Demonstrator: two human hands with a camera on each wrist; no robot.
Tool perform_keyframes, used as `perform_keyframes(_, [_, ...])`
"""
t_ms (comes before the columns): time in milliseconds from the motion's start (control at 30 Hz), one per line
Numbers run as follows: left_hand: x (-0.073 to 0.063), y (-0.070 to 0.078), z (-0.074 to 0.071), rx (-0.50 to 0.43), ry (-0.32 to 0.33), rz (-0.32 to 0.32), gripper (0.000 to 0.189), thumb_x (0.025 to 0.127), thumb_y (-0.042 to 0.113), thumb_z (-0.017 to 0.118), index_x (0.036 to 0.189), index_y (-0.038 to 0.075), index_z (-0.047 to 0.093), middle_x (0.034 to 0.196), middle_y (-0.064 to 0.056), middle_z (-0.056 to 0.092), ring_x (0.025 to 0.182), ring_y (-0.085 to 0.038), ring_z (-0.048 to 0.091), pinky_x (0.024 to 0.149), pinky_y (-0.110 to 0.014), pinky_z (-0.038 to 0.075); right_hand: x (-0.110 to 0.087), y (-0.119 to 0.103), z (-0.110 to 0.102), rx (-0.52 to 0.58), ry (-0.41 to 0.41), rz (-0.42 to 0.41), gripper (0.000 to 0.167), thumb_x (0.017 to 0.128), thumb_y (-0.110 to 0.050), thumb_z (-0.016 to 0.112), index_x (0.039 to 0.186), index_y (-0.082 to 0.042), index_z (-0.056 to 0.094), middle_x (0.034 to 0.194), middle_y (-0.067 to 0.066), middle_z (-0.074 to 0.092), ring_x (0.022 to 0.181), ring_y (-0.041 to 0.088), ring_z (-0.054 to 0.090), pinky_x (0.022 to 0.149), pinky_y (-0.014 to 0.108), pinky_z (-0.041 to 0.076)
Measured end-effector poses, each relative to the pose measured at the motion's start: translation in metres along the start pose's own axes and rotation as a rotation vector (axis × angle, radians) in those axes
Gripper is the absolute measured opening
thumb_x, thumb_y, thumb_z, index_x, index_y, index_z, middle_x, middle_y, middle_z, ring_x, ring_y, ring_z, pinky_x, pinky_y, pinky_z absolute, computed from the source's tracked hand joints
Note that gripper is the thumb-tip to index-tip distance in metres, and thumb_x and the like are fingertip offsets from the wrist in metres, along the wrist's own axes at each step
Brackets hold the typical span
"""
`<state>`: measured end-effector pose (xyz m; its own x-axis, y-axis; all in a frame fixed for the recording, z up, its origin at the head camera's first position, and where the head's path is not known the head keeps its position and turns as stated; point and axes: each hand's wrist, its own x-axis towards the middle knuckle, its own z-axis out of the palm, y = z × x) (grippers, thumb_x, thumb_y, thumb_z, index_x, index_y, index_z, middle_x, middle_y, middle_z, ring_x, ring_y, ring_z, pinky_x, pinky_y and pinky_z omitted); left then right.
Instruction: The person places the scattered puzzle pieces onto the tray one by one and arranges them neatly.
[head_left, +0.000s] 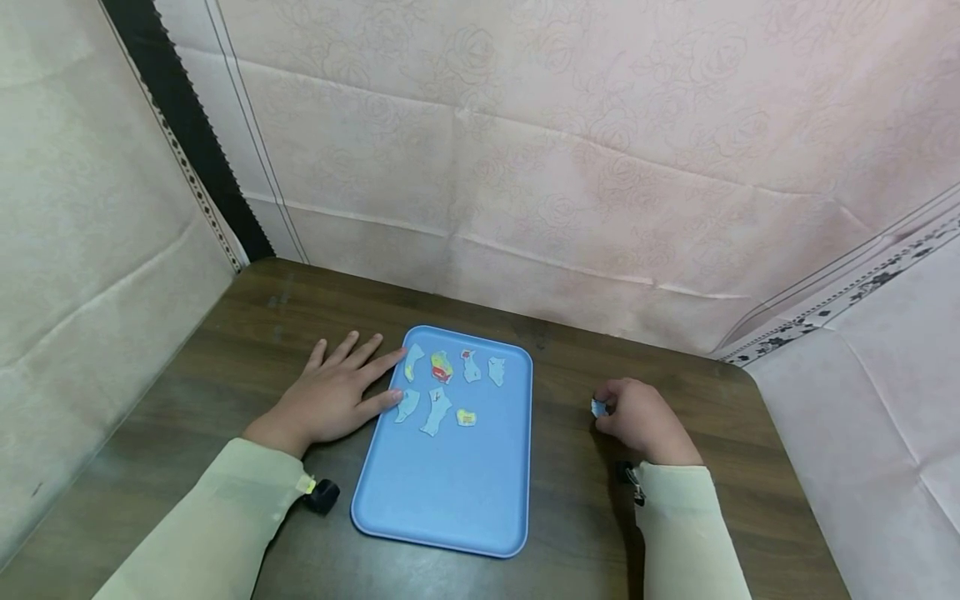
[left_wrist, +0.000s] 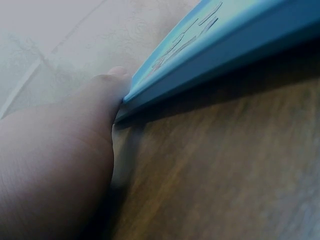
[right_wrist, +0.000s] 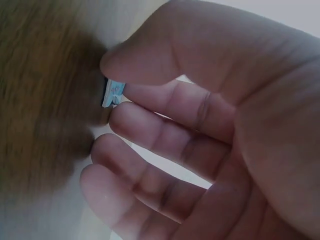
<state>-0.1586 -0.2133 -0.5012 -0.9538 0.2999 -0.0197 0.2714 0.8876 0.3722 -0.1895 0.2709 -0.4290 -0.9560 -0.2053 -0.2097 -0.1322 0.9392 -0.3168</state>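
Note:
In the head view a blue tray [head_left: 450, 492] lies on the table, bearing several torn paper pieces in two rows, such as a red and yellow piece [head_left: 442, 367] and a long pale blue piece [head_left: 437, 412]. My left hand [head_left: 333, 400] lies spread, its fingertips touching the tray's left rim. The left wrist view shows the thumb [left_wrist: 112, 90] against the tray's edge [left_wrist: 200, 75]. To the right of the tray, my right hand [head_left: 643, 418] pinches light blue paper pieces [right_wrist: 114, 92] between thumb and fingers, close to the tabletop. How many it holds I cannot tell.
The dark wooden table [head_left: 570, 500] ends at a patterned cloth wall [head_left: 525, 183] behind. Cloth also hangs at the left and right sides. A small black wrist device [head_left: 322, 497] sits by the left cuff, with another [head_left: 628, 475] by the right cuff.

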Motion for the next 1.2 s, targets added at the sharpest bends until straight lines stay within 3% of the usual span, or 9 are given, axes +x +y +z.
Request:
perform_keyframes(300, [0.0,0.001,-0.002,-0.001,-0.003,-0.003,0.081,0.109,0.085,0.035,0.179,0.047,0.025,0.189,-0.008,0.021,0.177,-0.047,0.007,0.134,-0.082,-0.004,0.002,0.001,0.003,0.029,-0.007,0.015,0.023,0.089,-0.011,0.085,0.11,-0.007,0.076,0.106,0.007,0.075,0.088,0.021,0.064,0.08,0.042,0.059])
perform_keyframes(533, [-0.001,0.003,-0.003,-0.009,0.009,0.004,0.081,0.108,0.085,0.036,0.179,0.046,0.027,0.189,-0.01,0.023,0.176,-0.048,0.009,0.134,-0.082,-0.003,0.003,-0.01,0.003,0.007,0.05,-0.018,0.022,0.092,-0.014,0.083,0.112,-0.006,0.078,0.11,0.009,0.077,0.092,0.023,0.068,0.086,0.047,0.063])
perform_keyframes(733, [-0.001,0.001,-0.002,-0.005,0.0,-0.001,0.081,0.108,0.086,0.035,0.179,0.048,0.025,0.189,-0.008,0.022,0.177,-0.046,0.007,0.135,-0.081,-0.004,-0.003,-0.028,-0.002,0.003,0.109,-0.067,0.025,0.093,-0.015,0.082,0.116,-0.007,0.079,0.113,0.008,0.074,0.094,0.022,0.067,0.085,0.043,0.062])
perform_keyframes(933, [-0.001,0.0,-0.002,-0.004,0.001,-0.002,0.081,0.108,0.086,0.035,0.179,0.048,0.025,0.189,-0.008,0.022,0.177,-0.046,0.007,0.135,-0.081,-0.005,-0.012,-0.049,-0.007,0.024,0.159,-0.124,0.027,0.095,-0.016,0.083,0.12,-0.008,0.079,0.119,0.007,0.074,0.104,0.028,0.07,0.09,0.047,0.063])
perform_keyframes(1200, [0.0,0.0,-0.001,-0.001,0.002,-0.001,0.081,0.108,0.087,0.034,0.178,0.049,0.024,0.189,-0.008,0.022,0.177,-0.046,0.008,0.134,-0.082,-0.004,-0.016,-0.075,0.005,0.074,0.19,-0.223,0.027,0.094,-0.019,0.087,0.119,-0.012,0.08,0.124,0.005,0.076,0.11,0.025,0.076,0.093,0.048,0.069])
